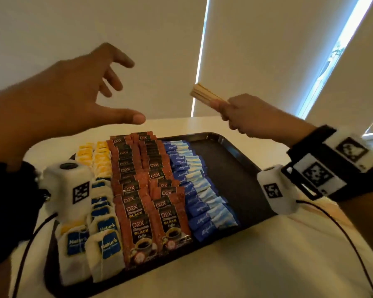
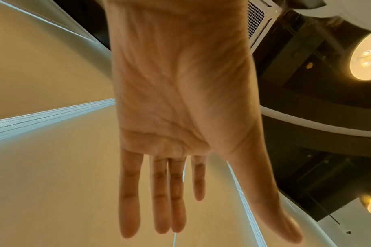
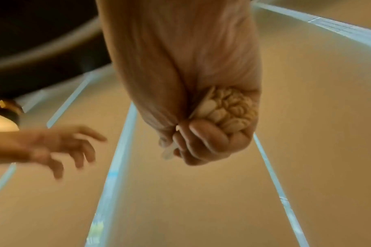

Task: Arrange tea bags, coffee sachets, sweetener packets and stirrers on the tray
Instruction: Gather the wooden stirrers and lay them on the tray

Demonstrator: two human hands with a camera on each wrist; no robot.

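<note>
Head: right hand point(image 1: 249, 118) fisted round stirrers point(image 1: 207, 96) above tray point(image 1: 230, 147), left hand point(image 1: 73, 97) spread, holding nothing; left wrist: fingers point(image 2: 159, 197) straight, slightly apart; right wrist: stirrer ends point(image 3: 231, 110) bunched in the fist.

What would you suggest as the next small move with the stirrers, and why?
Probably lower the right hand and lay its bundle of stirrers in the bare strip on the right of the tray. Tea bags, coffee sachets and sweetener packets already fill rows to its left, and the left hand is open above the tray, free to help.
</note>
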